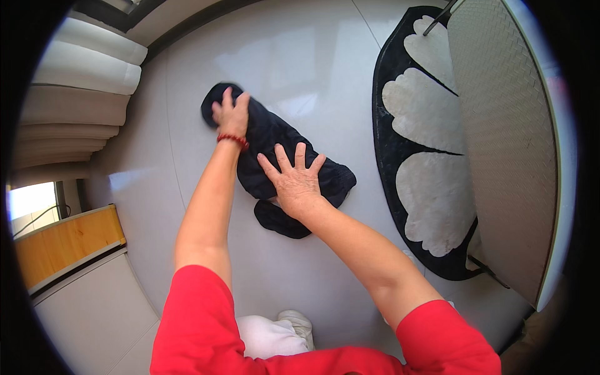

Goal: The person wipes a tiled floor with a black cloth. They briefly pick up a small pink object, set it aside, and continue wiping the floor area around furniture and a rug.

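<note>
A black cloth garment (pixel 276 136) lies bunched and partly flattened on the pale tiled floor. Its gathered, cuff-like end points to the lower right, and one dark flap sticks out below it. My left hand (pixel 231 115), with a red bead bracelet at the wrist, is over the garment's upper left end; it is slightly blurred, its fingers apart. My right hand (pixel 298 180) rests palm down on the garment's lower middle, fingers spread. The palms hide part of the cloth, and what kind of garment it is I cannot tell.
On the right, a black rug with pale scalloped shapes (pixel 429 110) lies partly under a woven-textured panel (pixel 506 140) with metal legs. Pale curtains (pixel 89 61) hang at the upper left. A wooden-edged piece of furniture (pixel 70 243) stands at the left. My white shoe (pixel 297 326) is below.
</note>
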Demonstrator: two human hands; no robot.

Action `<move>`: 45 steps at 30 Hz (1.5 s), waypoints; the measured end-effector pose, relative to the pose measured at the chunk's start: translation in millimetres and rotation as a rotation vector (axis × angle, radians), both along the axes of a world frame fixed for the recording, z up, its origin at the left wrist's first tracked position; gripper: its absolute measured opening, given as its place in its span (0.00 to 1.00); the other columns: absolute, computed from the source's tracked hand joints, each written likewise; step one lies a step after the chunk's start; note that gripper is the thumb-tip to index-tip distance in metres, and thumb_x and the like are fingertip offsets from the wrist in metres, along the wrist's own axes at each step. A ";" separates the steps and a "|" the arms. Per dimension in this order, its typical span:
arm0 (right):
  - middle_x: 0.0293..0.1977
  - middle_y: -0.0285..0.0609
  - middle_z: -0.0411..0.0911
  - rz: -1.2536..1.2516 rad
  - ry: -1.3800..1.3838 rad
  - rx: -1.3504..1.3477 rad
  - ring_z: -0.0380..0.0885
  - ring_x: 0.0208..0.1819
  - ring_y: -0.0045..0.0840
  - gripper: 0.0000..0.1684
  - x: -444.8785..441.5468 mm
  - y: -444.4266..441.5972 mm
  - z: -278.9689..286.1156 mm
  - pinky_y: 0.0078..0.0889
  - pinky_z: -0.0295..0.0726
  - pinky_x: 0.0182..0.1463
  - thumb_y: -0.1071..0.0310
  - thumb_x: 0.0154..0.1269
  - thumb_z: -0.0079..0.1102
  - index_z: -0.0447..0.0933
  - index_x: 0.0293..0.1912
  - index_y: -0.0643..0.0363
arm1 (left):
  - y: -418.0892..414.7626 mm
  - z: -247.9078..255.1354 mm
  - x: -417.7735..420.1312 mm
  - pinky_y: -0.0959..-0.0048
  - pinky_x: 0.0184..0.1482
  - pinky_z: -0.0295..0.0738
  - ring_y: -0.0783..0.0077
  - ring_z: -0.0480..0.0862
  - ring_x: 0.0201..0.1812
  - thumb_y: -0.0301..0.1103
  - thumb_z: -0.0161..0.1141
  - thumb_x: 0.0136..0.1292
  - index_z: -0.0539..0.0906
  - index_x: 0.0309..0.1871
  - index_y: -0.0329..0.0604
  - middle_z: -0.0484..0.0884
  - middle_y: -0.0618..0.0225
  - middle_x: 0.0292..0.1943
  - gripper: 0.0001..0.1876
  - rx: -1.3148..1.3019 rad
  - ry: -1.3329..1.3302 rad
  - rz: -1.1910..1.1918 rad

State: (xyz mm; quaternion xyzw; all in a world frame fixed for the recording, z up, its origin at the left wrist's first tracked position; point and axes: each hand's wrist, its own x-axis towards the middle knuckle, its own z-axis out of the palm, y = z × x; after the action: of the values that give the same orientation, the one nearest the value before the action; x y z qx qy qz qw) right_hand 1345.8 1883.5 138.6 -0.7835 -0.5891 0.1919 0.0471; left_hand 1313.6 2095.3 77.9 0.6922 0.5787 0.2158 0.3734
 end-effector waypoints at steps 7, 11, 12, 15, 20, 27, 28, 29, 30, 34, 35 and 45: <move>0.64 0.31 0.59 -0.208 0.003 0.197 0.57 0.61 0.45 0.35 46.3 -39.8 -21.4 0.48 0.65 0.47 0.72 0.54 0.55 0.65 0.63 0.40 | -15.6 -5.6 112.9 0.43 0.67 0.46 0.51 0.53 0.72 0.47 0.57 0.56 0.68 0.64 0.69 0.56 0.55 0.71 0.29 0.428 0.289 -0.691; 0.61 0.37 0.64 -0.264 -0.092 0.314 0.60 0.56 0.48 0.31 29.4 -79.1 -30.7 0.45 0.67 0.43 0.73 0.51 0.55 0.71 0.58 0.46 | -85.1 -3.7 131.9 0.46 0.67 0.48 0.53 0.56 0.71 0.37 0.59 0.54 0.73 0.60 0.64 0.60 0.55 0.69 0.27 0.474 0.147 -0.962; 0.59 0.40 0.65 -0.255 -0.106 0.335 0.61 0.53 0.49 0.29 21.0 -88.2 -31.1 0.44 0.68 0.42 0.73 0.51 0.55 0.73 0.56 0.49 | -98.0 -0.5 126.5 0.47 0.66 0.50 0.53 0.58 0.70 0.33 0.60 0.52 0.75 0.58 0.61 0.64 0.55 0.67 0.26 0.491 0.085 -0.984; 0.56 0.43 0.67 -0.178 0.023 0.353 0.64 0.48 0.47 0.27 -6.4 -118.3 -21.8 0.41 0.70 0.41 0.74 0.52 0.53 0.74 0.54 0.54 | -136.3 6.1 92.7 0.49 0.63 0.55 0.52 0.64 0.67 0.27 0.62 0.42 0.78 0.50 0.55 0.69 0.58 0.63 0.26 0.436 -0.091 -1.218; 0.48 0.47 0.72 -0.064 0.655 0.101 0.70 0.44 0.45 0.27 -42.3 -166.7 -2.4 0.40 0.74 0.47 0.73 0.43 0.57 0.76 0.50 0.60 | -202.5 16.5 7.8 0.51 0.62 0.55 0.59 0.67 0.65 0.25 0.63 0.39 0.82 0.38 0.51 0.74 0.65 0.58 0.17 0.087 -0.284 -1.739; 0.45 0.51 0.73 -0.279 0.654 0.364 0.71 0.44 0.47 0.29 14.2 -183.2 44.1 0.40 0.74 0.48 0.74 0.41 0.57 0.74 0.50 0.61 | -188.3 56.0 45.8 0.63 0.60 0.64 0.57 0.76 0.57 0.18 0.55 0.45 0.82 0.37 0.41 0.81 0.61 0.47 0.14 0.135 -0.565 -1.058; 0.49 0.52 0.71 -0.350 0.509 0.416 0.69 0.47 0.48 0.32 31.7 -179.7 43.4 0.41 0.73 0.51 0.74 0.40 0.57 0.72 0.53 0.60 | -178.0 56.8 77.0 0.63 0.64 0.62 0.56 0.74 0.60 0.18 0.56 0.51 0.81 0.40 0.39 0.81 0.59 0.46 0.12 0.128 -0.624 -0.928; 0.52 0.53 0.69 -0.406 0.372 0.474 0.67 0.49 0.50 0.35 48.1 -173.5 42.0 0.41 0.71 0.53 0.74 0.40 0.58 0.70 0.55 0.59 | -165.9 56.7 108.4 0.65 0.64 0.61 0.57 0.73 0.61 0.20 0.56 0.54 0.80 0.44 0.38 0.80 0.57 0.50 0.13 0.206 -0.707 -0.785; 0.58 0.53 0.65 -0.424 0.224 0.445 0.64 0.53 0.51 0.38 64.7 -167.3 36.2 0.45 0.67 0.56 0.72 0.42 0.59 0.67 0.59 0.56 | -151.8 57.8 143.2 0.67 0.64 0.62 0.56 0.72 0.62 0.23 0.57 0.57 0.79 0.49 0.38 0.77 0.53 0.55 0.15 0.241 -0.724 -0.740; 0.70 0.48 0.47 -0.626 -0.038 0.032 0.48 0.67 0.54 0.49 103.6 -154.8 -14.0 0.57 0.53 0.63 0.55 0.51 0.63 0.51 0.70 0.44 | -144.6 33.6 261.8 0.46 0.70 0.42 0.50 0.48 0.73 0.52 0.55 0.63 0.65 0.68 0.61 0.54 0.61 0.73 0.30 0.214 -0.003 -0.989; 0.71 0.48 0.45 -0.612 -0.136 -0.013 0.47 0.67 0.55 0.49 101.6 -155.7 -24.3 0.55 0.52 0.63 0.50 0.52 0.61 0.51 0.70 0.43 | -165.2 27.9 275.7 0.35 0.67 0.36 0.51 0.46 0.74 0.55 0.53 0.63 0.62 0.69 0.66 0.52 0.70 0.74 0.31 0.215 0.239 -1.070; 0.60 0.57 0.61 -0.329 -0.143 0.241 0.57 0.57 0.60 0.34 80.8 -176.3 -32.5 0.56 0.64 0.56 0.71 0.48 0.56 0.67 0.60 0.57 | -221.6 11.9 219.8 0.45 0.57 0.58 0.54 0.63 0.65 0.32 0.60 0.49 0.78 0.54 0.65 0.69 0.74 0.64 0.25 0.533 0.083 -1.534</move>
State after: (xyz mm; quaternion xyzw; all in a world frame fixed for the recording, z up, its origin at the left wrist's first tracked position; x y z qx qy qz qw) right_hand 1426.6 1707.3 106.1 -0.8694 -0.4738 0.0539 0.1292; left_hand 1533.3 1873.7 89.8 0.9692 -0.1143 0.0044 0.2182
